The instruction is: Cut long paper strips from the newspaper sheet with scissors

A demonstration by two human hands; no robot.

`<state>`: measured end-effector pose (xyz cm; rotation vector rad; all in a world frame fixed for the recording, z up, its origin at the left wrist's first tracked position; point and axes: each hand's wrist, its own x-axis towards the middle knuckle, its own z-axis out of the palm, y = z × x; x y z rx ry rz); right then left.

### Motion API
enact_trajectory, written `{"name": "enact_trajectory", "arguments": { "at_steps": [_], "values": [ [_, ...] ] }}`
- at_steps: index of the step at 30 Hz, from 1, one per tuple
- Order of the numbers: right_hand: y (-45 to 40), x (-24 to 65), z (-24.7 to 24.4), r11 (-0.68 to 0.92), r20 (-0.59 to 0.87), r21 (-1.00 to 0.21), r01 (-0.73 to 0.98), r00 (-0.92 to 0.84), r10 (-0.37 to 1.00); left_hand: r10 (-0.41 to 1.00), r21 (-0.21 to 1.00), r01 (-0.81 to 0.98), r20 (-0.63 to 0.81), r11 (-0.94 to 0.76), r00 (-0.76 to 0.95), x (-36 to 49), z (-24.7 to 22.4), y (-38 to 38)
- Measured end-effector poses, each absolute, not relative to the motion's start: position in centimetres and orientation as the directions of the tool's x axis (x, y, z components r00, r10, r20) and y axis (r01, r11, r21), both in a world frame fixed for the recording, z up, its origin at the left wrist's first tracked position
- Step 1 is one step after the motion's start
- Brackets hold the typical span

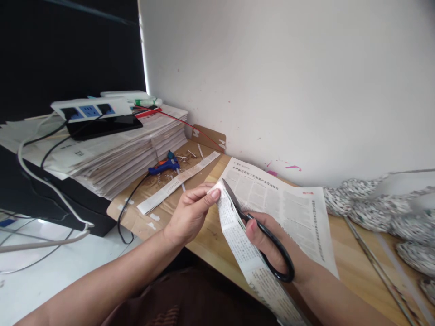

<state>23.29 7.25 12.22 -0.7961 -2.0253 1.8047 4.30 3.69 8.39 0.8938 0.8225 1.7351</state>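
Newspaper (285,213), thin, limp and easily torn, on the near desk (353,267): left hand (190,213) pinches its far strip edge; right hand (272,246) grips scissors (258,226) mid-cut.

Matt printed newsprint forms the newspaper sheet (288,213) and the stacked newspapers (112,154); scissors (258,231) show dull metal blades and glossy black plastic handles; the tabletop (356,267) is smooth pale wood; the power strip (90,109) is white plastic.
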Motion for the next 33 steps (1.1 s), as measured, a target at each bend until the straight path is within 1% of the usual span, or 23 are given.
{"name": "enact_trajectory", "arguments": {
  "at_steps": [4, 7, 12, 15, 17, 22, 24, 25, 27, 29, 31, 32, 33],
  "values": [
    [7.3, 23.2, 12.2, 0.121, -0.080, -0.974, 0.191, -0.791, 0.607, 0.938, 0.824, -0.464, 0.220, -0.325, -0.268, 4.3, 7.6, 4.0],
    [7.3, 23.2, 12.3, 0.171, -0.055, -0.965, 0.200, -0.788, 0.613, 0.944, 0.828, -0.463, 0.222, -0.315, -0.245, 4.2, 7.2, 4.2],
    [7.2, 23.4, 12.6, 0.175, -0.041, -0.966, 0.188, -0.785, 0.618, 0.949, 0.839, -0.450, 0.226, -0.304, -0.219, 4.1, 7.2, 4.3],
    [7.0, 23.3, 12.3, 0.128, -0.062, -0.975, 0.179, -0.782, 0.620, 0.951, 0.835, -0.463, 0.215, -0.298, -0.223, 4.3, 7.2, 4.3],
    [6.9, 23.2, 11.9, 0.070, -0.087, -0.984, 0.165, -0.780, 0.620, 0.950, 0.838, -0.459, 0.209, -0.297, -0.233, 4.4, 7.0, 4.4],
    [7.0, 24.2, 10.7, -0.163, -0.159, -0.984, 0.071, -0.765, 0.624, 0.948, 0.890, -0.357, 0.206, -0.285, -0.244, 3.6, 6.4, 4.4],
    [7.3, 26.0, 11.0, -0.185, -0.142, -0.982, 0.035, -0.782, 0.607, 0.962, 0.921, -0.305, 0.190, -0.244, -0.197, 2.7, 6.2, 3.9],
    [7.4, 27.1, 11.2, -0.166, -0.133, -0.985, 0.041, -0.791, 0.597, 0.971, 0.937, -0.279, 0.168, -0.211, -0.172, 2.2, 6.1, 3.5],
    [7.7, 29.9, 11.9, -0.070, -0.114, -0.993, 0.090, -0.753, 0.648, 0.985, 0.969, -0.218, 0.084, -0.116, -0.152, 1.0, 5.9, 2.4],
    [7.8, 33.0, 12.2, -0.025, -0.168, -0.975, 0.220, -0.663, 0.729, 0.984, 0.983, -0.181, -0.012, -0.021, -0.178, -0.2, 5.6, 1.2],
    [7.7, 36.1, 11.8, -0.044, -0.255, -0.908, 0.418, -0.464, 0.848, 0.970, 0.975, -0.196, -0.142, 0.103, -0.196, -1.2, 5.1, 0.1],
    [7.5, 37.5, 11.3, -0.066, -0.279, -0.836, 0.544, -0.320, 0.905, 0.963, 0.964, -0.203, -0.206, 0.169, -0.175, -1.7, 4.9, -0.3],
    [7.3, 38.7, 10.7, -0.084, -0.273, -0.741, 0.666, -0.185, 0.944, 0.950, 0.948, -0.206, -0.274, 0.242, -0.146, -2.0, 4.7, -0.6]
  ]
}}
